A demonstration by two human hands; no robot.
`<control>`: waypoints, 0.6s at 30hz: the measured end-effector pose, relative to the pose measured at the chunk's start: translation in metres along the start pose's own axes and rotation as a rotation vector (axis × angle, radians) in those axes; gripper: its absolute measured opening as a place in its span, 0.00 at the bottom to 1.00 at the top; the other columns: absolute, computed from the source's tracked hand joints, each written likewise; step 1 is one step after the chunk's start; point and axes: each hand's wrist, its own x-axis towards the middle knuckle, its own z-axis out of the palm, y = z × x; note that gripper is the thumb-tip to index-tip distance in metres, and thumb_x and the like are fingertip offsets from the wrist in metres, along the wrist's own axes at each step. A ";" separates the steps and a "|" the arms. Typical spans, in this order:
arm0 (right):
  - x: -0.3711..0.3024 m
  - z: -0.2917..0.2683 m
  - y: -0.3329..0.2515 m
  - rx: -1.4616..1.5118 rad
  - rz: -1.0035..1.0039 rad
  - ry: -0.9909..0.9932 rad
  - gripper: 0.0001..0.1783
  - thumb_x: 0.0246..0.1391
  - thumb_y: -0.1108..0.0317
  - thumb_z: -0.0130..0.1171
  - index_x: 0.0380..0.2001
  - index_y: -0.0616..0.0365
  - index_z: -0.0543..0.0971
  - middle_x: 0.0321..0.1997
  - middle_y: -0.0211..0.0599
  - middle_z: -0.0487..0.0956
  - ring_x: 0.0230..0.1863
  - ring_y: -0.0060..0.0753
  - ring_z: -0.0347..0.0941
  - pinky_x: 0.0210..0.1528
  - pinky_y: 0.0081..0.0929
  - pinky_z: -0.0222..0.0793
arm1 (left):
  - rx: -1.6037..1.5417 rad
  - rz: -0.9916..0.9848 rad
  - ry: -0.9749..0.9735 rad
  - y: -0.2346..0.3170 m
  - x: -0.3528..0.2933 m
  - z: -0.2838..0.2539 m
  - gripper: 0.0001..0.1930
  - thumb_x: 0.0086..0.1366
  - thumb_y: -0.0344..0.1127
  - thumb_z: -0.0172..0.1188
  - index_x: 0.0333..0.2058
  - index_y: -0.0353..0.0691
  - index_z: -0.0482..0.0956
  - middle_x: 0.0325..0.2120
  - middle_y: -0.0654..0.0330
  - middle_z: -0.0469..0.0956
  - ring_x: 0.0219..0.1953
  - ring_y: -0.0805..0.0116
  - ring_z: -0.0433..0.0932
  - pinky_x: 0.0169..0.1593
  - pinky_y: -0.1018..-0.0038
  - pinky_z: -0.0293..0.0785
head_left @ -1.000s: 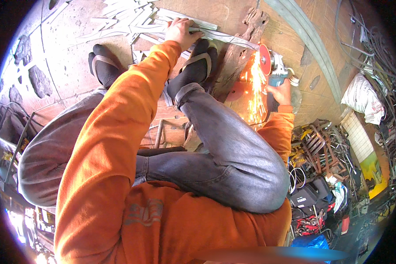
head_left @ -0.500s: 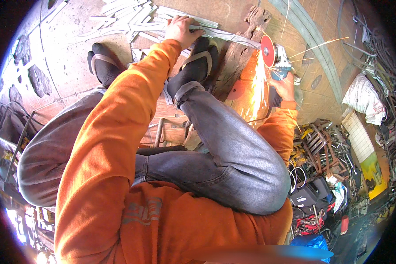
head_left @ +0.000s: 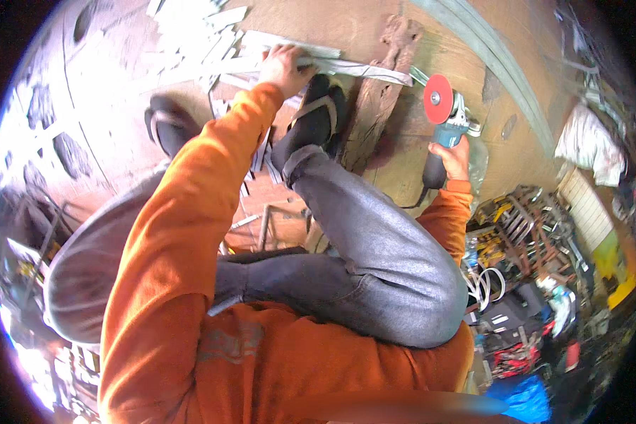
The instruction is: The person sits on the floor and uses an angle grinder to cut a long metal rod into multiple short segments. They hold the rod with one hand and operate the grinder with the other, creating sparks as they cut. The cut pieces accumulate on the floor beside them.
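My left hand point(head_left: 284, 68) is closed over a long pale metal bar point(head_left: 364, 69) and presses it near my foot. The bar's right end lies across a rough wooden block point(head_left: 374, 116). A short pale piece point(head_left: 419, 75) shows just past that end. In my right hand point(head_left: 455, 155) is an angle grinder point(head_left: 449, 133) with a red disc point(head_left: 438, 99), gripped round its body. The disc stands apart from the bar, to its right, and no sparks show. My left fingertips are partly hidden.
Many cut metal strips point(head_left: 222, 32) lie in a heap at the far left. Long grey bars point(head_left: 487, 46) curve along the far right. My sandalled feet point(head_left: 318, 116) flank the work. Tools and scrap point(head_left: 523, 226) crowd the right, near a white sack point(head_left: 590, 145).
The sparks have stopped. The grinder has moved slightly right and nearer me, away from the bar's end. A short piece now shows beside that end. My left hand still holds the bar.
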 end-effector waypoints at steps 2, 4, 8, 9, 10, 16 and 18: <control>-0.008 0.014 -0.002 0.195 0.040 0.104 0.25 0.32 0.72 0.72 0.39 0.59 0.77 0.35 0.27 0.78 0.36 0.23 0.73 0.40 0.26 0.70 | -0.018 0.032 -0.037 -0.003 0.002 -0.001 0.20 0.53 0.49 0.63 0.42 0.44 0.81 0.43 0.56 0.78 0.52 0.53 0.72 0.56 0.50 0.60; -0.019 0.028 -0.005 0.274 -0.004 0.197 0.24 0.34 0.76 0.70 0.40 0.58 0.76 0.34 0.28 0.78 0.34 0.23 0.74 0.39 0.27 0.71 | -0.007 0.003 -0.083 0.001 0.006 0.000 0.19 0.54 0.47 0.64 0.41 0.44 0.81 0.42 0.55 0.79 0.52 0.52 0.72 0.58 0.50 0.59; -0.044 0.060 0.002 0.376 -0.018 0.342 0.20 0.40 0.70 0.69 0.39 0.57 0.76 0.32 0.27 0.78 0.32 0.24 0.74 0.39 0.26 0.70 | -0.022 0.046 -0.178 0.040 0.017 0.016 0.20 0.55 0.48 0.63 0.43 0.44 0.82 0.45 0.54 0.79 0.52 0.51 0.73 0.57 0.48 0.61; -0.049 0.067 0.007 0.396 -0.123 0.333 0.18 0.42 0.67 0.69 0.38 0.57 0.76 0.31 0.27 0.77 0.31 0.24 0.74 0.39 0.26 0.70 | -0.007 0.042 -0.213 0.054 0.020 0.022 0.21 0.56 0.48 0.63 0.44 0.44 0.82 0.47 0.53 0.79 0.53 0.52 0.73 0.57 0.48 0.61; -0.052 0.077 0.014 0.510 0.022 0.322 0.17 0.44 0.65 0.67 0.38 0.56 0.77 0.31 0.27 0.77 0.31 0.24 0.74 0.39 0.26 0.70 | -0.080 0.158 -0.169 0.068 0.022 0.027 0.20 0.57 0.43 0.62 0.47 0.43 0.80 0.50 0.50 0.77 0.55 0.51 0.73 0.59 0.52 0.64; -0.053 0.125 0.052 0.686 0.255 0.434 0.21 0.37 0.71 0.70 0.38 0.61 0.77 0.33 0.30 0.78 0.32 0.28 0.75 0.37 0.28 0.71 | -0.291 0.474 -0.067 0.063 0.032 0.005 0.18 0.56 0.34 0.62 0.47 0.39 0.78 0.47 0.46 0.77 0.50 0.45 0.75 0.55 0.59 0.71; -0.058 0.131 0.049 0.654 0.113 0.495 0.20 0.38 0.72 0.69 0.38 0.61 0.77 0.32 0.31 0.78 0.31 0.28 0.75 0.37 0.29 0.72 | -0.146 0.393 -0.119 0.038 0.029 -0.006 0.17 0.56 0.37 0.63 0.44 0.38 0.79 0.41 0.48 0.79 0.45 0.46 0.77 0.51 0.58 0.72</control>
